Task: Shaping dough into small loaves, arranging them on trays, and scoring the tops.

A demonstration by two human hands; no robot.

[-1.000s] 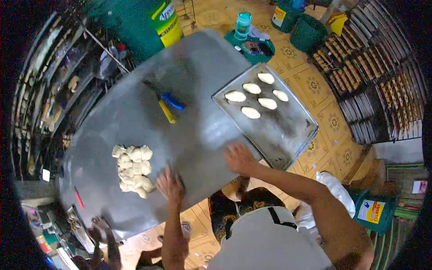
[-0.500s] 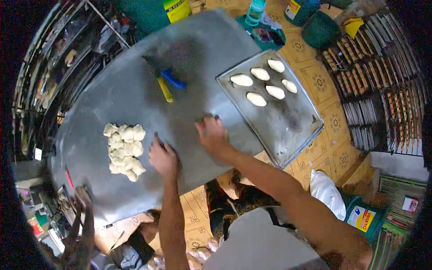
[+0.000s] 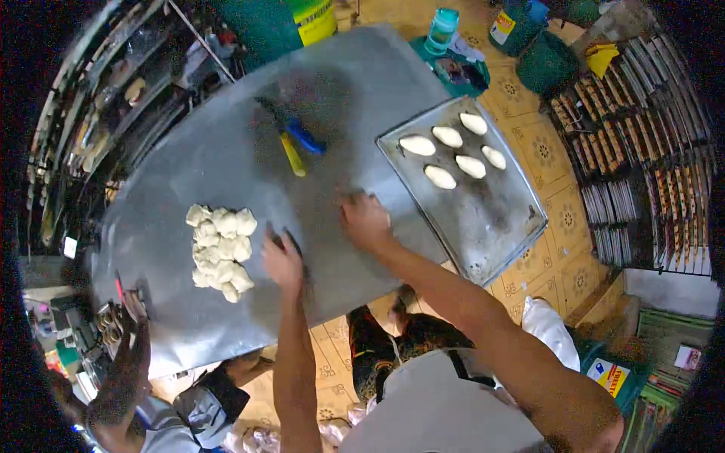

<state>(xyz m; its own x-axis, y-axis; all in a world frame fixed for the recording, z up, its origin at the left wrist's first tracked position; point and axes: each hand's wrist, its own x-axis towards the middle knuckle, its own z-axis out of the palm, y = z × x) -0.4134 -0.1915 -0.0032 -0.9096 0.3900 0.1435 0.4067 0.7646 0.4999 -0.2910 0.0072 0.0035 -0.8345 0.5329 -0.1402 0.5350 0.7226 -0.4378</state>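
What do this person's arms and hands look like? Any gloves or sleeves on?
No gloves or sleeves show: the left hand and right hand are bare, and both forearms are uncovered up to the elbow. No watch, ring or bracelet can be made out. A light grey apron covers the chest.

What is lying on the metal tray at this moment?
The tray holds six oval dough pieces, all in its far half, lying apart from each other. The near half shows only dark stains. Nothing covers the tray, so no part is hidden.
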